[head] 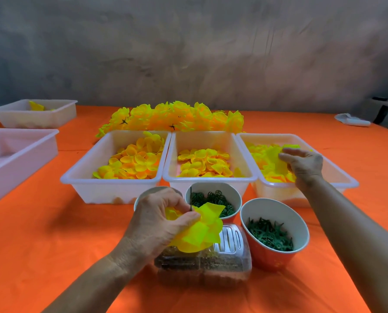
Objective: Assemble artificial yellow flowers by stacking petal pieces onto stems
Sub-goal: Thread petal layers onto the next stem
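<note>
A part-built flower (199,231) is pinched in the left hand (159,222), fingers and thumb curled round yellow petal pieces threaded on a thin dark stem (191,203) whose tip stands up above them; it is held near, over a clear box (211,265). The right hand (303,163) is stretched with loosely straightened fingers over the petals (269,161) in the right tray (308,184); whether a petal is yet gripped cannot be told. By judgement, the flower in hand is only partly stacked and another layer is being fetched. Much has been done already: a long heap of finished flowers (177,119) lies at the far side behind the trays. Much is left too, since the left tray (111,179) and the middle tray (208,178) are each seen to hold many loose yellow petals. Near the hands, one cup (213,199) is filled with green ring pieces and a second cup (276,236), to the right, with dark green pronged pieces; a third cup is mostly hidden behind the left hand. At the far left, a tray (32,114) with a few yellow pieces is seen, and a nearer bin (19,159) whose contents cannot be made out.
</note>
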### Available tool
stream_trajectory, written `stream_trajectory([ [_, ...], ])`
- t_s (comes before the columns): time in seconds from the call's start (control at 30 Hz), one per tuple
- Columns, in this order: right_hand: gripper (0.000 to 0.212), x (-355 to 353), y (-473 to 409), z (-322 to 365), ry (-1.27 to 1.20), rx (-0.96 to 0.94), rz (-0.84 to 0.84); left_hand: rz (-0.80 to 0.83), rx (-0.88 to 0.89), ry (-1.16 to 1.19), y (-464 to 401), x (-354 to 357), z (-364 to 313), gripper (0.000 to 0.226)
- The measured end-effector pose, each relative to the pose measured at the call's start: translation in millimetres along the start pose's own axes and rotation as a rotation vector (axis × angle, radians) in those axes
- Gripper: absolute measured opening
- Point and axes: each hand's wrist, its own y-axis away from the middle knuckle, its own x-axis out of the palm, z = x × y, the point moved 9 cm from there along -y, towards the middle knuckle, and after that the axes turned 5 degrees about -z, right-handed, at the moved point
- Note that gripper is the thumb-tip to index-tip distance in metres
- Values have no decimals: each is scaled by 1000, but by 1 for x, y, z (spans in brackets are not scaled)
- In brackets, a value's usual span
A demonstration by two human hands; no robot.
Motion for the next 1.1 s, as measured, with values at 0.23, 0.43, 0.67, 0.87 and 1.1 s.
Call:
stream_trajectory([
  [0.23,33,-7,36,39,-282,33,90,2,0,14,0,0,1,13],
  [0.43,33,10,78,81,-405,67,308,-7,-27,54,4,-1,3,14],
  [0.67,37,33,134,110,-388,36,496,-8,7,20,4,-5,-6,14],
  [0.87,67,53,164,116,-374,62,566,55,11,3,6,-7,-8,11],
  [1.1,31,79,189,102,-389,206,637,70,78,-151,1,-10,-19,12],
])
